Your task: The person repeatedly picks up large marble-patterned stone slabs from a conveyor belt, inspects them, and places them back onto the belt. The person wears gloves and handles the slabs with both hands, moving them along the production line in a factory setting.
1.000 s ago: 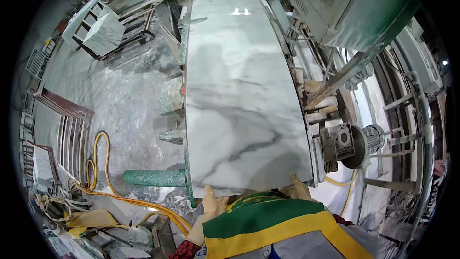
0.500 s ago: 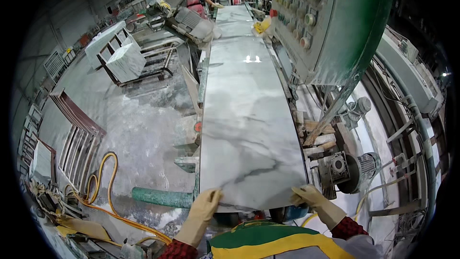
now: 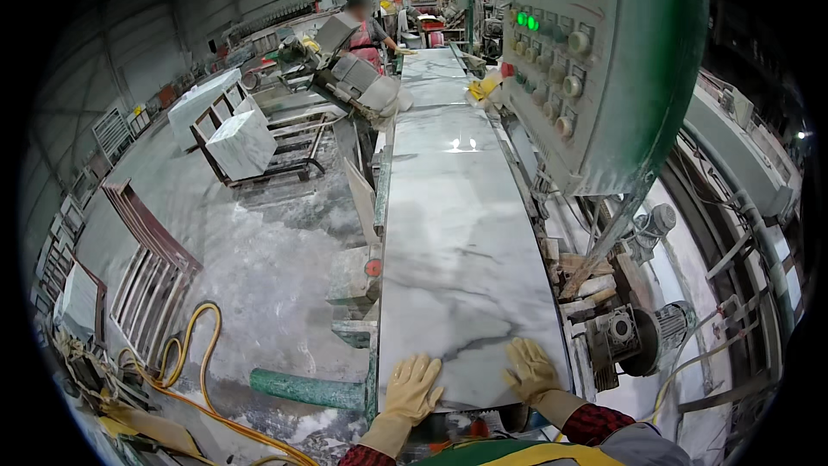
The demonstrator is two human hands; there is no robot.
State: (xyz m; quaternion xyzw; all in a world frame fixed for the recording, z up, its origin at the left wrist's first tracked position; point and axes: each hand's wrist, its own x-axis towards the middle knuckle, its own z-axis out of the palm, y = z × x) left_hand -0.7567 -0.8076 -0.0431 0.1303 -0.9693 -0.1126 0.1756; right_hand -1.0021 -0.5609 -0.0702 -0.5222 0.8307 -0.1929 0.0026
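A long white slab with grey veins [image 3: 470, 250] lies on a conveyor and stretches away from me, its near end at my body. My left hand [image 3: 414, 388], in a cream rubber glove, rests flat on the slab's near left corner with fingers apart. Near the right corner, my right hand [image 3: 532, 371] in a matching glove presses on the top face, fingers spread and pointing forward. Neither hand wraps around anything. At the far end, beyond a seam, another pale slab [image 3: 431, 63] lies in line, and a co-worker [image 3: 366, 34] touches it from the left side.
A green-sided control cabinet [image 3: 595, 78] with lit buttons overhangs the right side. Below it sits an electric motor [image 3: 664, 319]. To the left are a green pipe [image 3: 306, 390], a yellow hose [image 3: 207, 354], metal racks [image 3: 151, 293] and a stone block [image 3: 241, 142] on a frame.
Both hands have gone from gripping the slab's near corners to lying flat on its top, fingers spread. My view has tilted up, so the scene sits lower in the picture.
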